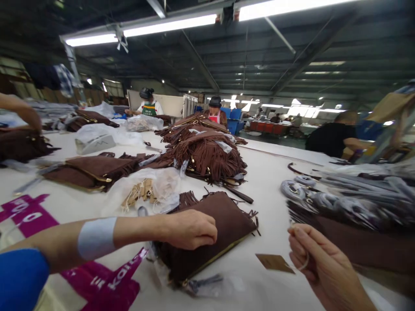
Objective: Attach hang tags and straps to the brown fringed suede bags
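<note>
My left hand (pixel 191 229) is closed over the brown fringed bag (pixel 223 220) in the middle; whatever its fingers may hold is hidden. At the right, my right hand (pixel 319 259) pinches a thin pale string. From that string a brown paper tag (pixel 275 262) hangs low over the white table (pixel 262 172). The bag lies flat, its gold zipper edge towards me, and a plastic-wrapped piece (pixel 207 283) is at its near corner. Behind my left forearm, a clear plastic bag (pixel 168 183) holds several more tan tags (pixel 139 193) with strings.
A large pile of fringed brown bags (pixel 210 155) stands beyond. Another brown bag (pixel 94 170) lies left. Plastic-wrapped straps (pixel 327 201) rest on brown material (pixel 366 242) at right. Purple printed plastic (pixel 113 280) is near left. Other people are around the table; one's arm (pixel 21 110) reaches in far left.
</note>
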`<state>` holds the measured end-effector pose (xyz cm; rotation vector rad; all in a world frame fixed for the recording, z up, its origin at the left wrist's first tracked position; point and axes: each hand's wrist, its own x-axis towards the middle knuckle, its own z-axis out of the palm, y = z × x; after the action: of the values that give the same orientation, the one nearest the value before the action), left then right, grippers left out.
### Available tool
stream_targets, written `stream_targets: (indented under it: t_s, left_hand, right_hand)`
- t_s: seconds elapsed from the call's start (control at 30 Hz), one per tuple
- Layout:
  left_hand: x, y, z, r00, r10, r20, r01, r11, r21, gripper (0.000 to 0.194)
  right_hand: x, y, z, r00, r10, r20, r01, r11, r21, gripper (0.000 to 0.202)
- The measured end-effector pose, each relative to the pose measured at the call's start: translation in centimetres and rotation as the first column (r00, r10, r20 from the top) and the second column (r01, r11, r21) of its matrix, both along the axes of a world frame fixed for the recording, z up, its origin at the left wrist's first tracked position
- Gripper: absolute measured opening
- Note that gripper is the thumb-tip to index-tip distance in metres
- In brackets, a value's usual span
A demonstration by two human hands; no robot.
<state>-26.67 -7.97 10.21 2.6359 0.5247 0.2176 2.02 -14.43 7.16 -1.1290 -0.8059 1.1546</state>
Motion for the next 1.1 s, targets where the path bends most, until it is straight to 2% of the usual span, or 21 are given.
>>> stream_targets:
  t_s: [0.1, 0.17, 0.23, 0.33, 0.43, 0.5, 0.57, 0.7, 0.8, 0.9, 0.97, 1.03, 1.1]
  left_hand:
    - [-0.5, 0.0, 0.4, 0.993, -0.039, -0.109, 0.043, 0.998, 0.041, 0.023]
    - [-1.2, -0.2, 0.8, 0.98, -0.138, -0.143, 0.14, 0.99, 0.002, 0.026]
    - [-2.3, -0.8, 0.9, 0.961, -0.221, -0.166, 0.228, 0.973, 0.021, 0.032]
    - [-3.6, -1.7, 0.0, 0.945, -0.246, -0.214, 0.271, 0.958, 0.097, 0.047]
    - [-3.9, -1.9, -1.6, 0.931, -0.27, -0.247, 0.319, 0.929, 0.189, 0.053]
    - [-3.3, -1.6, -2.7, 0.926, -0.283, -0.248, 0.349, 0.893, 0.285, 0.049]
    - [-2.1, -1.0, -3.6, 0.94, -0.258, -0.224, 0.328, 0.865, 0.38, 0.042]
    - [1.5, 0.6, -5.2, 0.983, -0.136, -0.122, 0.18, 0.84, 0.511, 0.026]
    - [4.4, 1.6, -5.7, 0.993, -0.064, -0.095, 0.104, 0.853, 0.512, 0.024]
    - [6.4, 1.8, -5.1, 0.985, -0.108, -0.134, 0.162, 0.842, 0.515, 0.037]
    - [7.0, 1.4, -4.2, 0.976, -0.165, -0.139, 0.215, 0.811, 0.544, 0.043]
    - [7.1, 0.6, -3.2, 0.957, -0.239, -0.162, 0.289, 0.767, 0.573, 0.032]
    - [6.6, -0.4, -2.5, 0.935, -0.277, -0.22, 0.353, 0.749, 0.56, 0.014]
  right_hand:
    - [-0.3, 0.2, -0.9, 0.995, 0.047, 0.089, -0.048, 0.999, 0.009, 0.04]
    - [-0.5, 0.3, -1.2, 0.993, 0.093, 0.069, -0.094, 0.996, -0.002, 0.041]
    - [-0.8, 0.2, -1.5, 0.978, 0.209, 0.007, -0.208, 0.977, -0.036, 0.037]
    - [-1.2, -0.1, -1.8, 0.899, 0.436, -0.051, -0.439, 0.893, -0.099, 0.031]
    - [-1.9, -0.8, -2.0, 0.825, 0.564, -0.026, -0.561, 0.814, -0.149, 0.036]
    - [-2.5, -1.2, -1.8, 0.797, 0.604, 0.001, -0.596, 0.786, -0.163, 0.037]
    - [-2.9, -1.5, -1.2, 0.786, 0.618, 0.013, -0.608, 0.776, -0.164, 0.038]
    - [-2.9, -2.0, 0.0, 0.803, 0.596, 0.028, -0.588, 0.798, -0.132, 0.043]
    - [-2.0, -1.8, 0.4, 0.816, 0.575, 0.065, -0.563, 0.815, -0.141, 0.044]
    - [-0.7, -1.3, 0.2, 0.788, 0.593, 0.165, -0.563, 0.802, -0.198, 0.042]
    - [0.0, -0.9, 0.1, 0.722, 0.649, 0.241, -0.596, 0.76, -0.261, 0.043]
    - [0.5, -0.7, 0.1, 0.648, 0.705, 0.288, -0.632, 0.709, -0.313, 0.045]
    - [0.7, -0.7, 0.2, 0.611, 0.728, 0.31, -0.643, 0.685, -0.341, 0.046]
